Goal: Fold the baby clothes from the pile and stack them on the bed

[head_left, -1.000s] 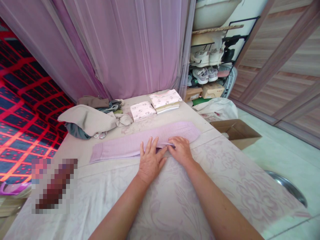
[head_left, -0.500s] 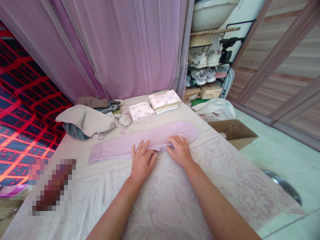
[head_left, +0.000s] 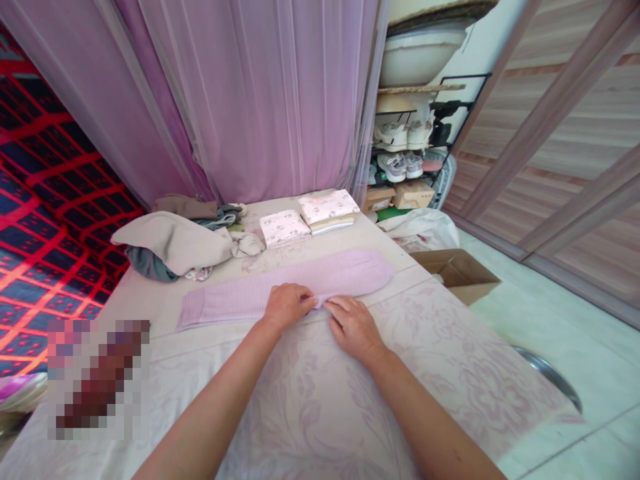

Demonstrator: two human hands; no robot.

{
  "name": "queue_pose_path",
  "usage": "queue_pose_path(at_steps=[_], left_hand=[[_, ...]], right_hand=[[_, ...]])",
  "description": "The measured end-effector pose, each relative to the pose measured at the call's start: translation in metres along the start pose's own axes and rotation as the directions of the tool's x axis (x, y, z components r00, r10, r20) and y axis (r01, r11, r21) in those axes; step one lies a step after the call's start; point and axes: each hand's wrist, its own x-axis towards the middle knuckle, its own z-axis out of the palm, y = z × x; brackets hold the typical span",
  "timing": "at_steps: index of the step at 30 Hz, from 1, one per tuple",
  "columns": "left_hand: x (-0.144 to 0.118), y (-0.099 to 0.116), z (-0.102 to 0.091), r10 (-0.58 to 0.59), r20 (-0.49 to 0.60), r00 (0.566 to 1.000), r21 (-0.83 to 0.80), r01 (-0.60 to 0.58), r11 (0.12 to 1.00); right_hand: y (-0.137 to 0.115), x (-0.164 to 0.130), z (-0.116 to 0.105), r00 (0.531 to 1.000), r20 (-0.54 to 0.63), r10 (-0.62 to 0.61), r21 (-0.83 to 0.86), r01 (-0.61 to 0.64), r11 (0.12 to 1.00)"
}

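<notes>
Lilac garment (head_left: 285, 287) lies flat across the bed (head_left: 350, 400), folded into a long strip; my left hand (head_left: 286, 305) and right hand (head_left: 353, 327) sit together, pinching its near edge; two folded pieces (head_left: 310, 217) are stacked behind, and the pile (head_left: 175, 243) looks unfolded, I reckon.

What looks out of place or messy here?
Only the heap of unfolded clothes at the bed's far left, crumpled beside two neat folded stacks. The lilac garment under the left hand and right hand lies flat.
</notes>
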Motion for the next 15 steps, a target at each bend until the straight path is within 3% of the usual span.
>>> queue_pose_path(at_steps=[5,15], left_hand=[[0.009,-0.004,-0.002,-0.011,0.025,1.0,-0.055,0.012,0.998],[0.029,-0.015,-0.004,0.087,-0.024,0.996,-0.137,-0.09,0.986]], right_hand=[[-0.006,-0.001,0.005,1.0,0.012,0.002,-0.015,-0.002,1.0],[-0.009,0.006,0.011,0.999,-0.039,-0.023,-0.015,0.023,1.0]])
